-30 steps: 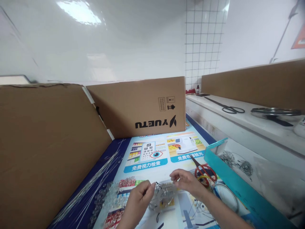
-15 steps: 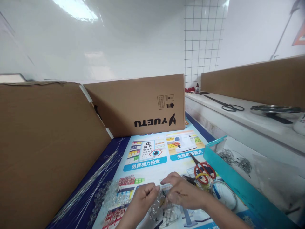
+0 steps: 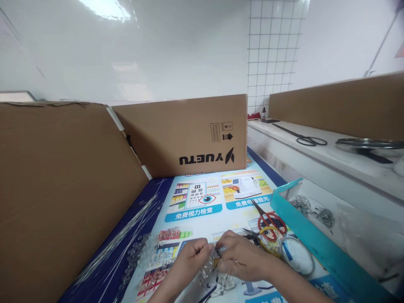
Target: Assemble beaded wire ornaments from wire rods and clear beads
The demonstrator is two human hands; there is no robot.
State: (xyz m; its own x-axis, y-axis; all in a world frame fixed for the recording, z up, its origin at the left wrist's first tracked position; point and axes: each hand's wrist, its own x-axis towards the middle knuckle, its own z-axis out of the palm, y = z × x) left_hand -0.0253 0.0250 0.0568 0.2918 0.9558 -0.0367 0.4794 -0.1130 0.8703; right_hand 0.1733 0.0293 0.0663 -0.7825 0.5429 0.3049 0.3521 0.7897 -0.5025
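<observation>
My left hand (image 3: 191,257) and my right hand (image 3: 241,256) meet low in the middle of the view, fingers pinched together on a cluster of clear beads on thin wire (image 3: 217,280). The cluster hangs just below the fingertips, over a printed poster (image 3: 205,204) that covers the table. Loose clear beads (image 3: 142,256) lie in a heap just left of my left hand. A bundle of thin wire rods (image 3: 126,235) runs diagonally along the left side.
Red-handled scissors (image 3: 269,221) and a metal ring (image 3: 298,259) lie right of my hands. A teal tray edge (image 3: 303,227) holds small chains (image 3: 315,210). Cardboard panels (image 3: 63,189) and a YUETU box (image 3: 189,134) wall in the left and back. On the white shelf (image 3: 331,162), black scissors (image 3: 307,140).
My right hand came left and down to meet my left hand on the bead cluster. The view shifted slightly.
</observation>
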